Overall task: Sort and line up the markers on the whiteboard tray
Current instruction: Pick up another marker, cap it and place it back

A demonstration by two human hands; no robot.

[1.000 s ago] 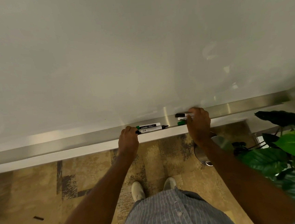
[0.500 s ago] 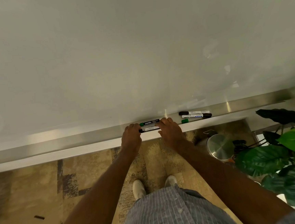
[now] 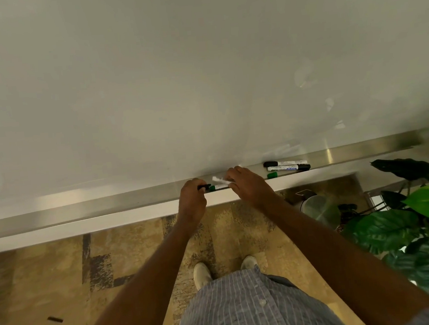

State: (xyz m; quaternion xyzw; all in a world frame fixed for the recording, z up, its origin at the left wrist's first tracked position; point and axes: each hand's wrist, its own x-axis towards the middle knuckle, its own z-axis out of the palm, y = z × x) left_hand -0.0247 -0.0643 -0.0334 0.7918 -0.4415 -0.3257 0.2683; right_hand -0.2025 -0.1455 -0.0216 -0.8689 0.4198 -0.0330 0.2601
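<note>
Hands gripping two markers on tray (image 3: pixel 113 206): left hand (image 3: pixel 192 200) pinching black marker (image 3: pixel 203 187), right hand (image 3: pixel 249 186) gripping green marker (image 3: pixel 217 187); three more markers (image 3: pixel 286 167) lying right of grip

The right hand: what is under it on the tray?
Under the right hand lie the right ends of a green-capped marker and a blurred white one on the tray. How far they run beneath the hand is covered.

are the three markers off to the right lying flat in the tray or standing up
Lying flat. All three markers lie lengthwise along the metal tray, side by side, none propped against the whiteboard.
</note>
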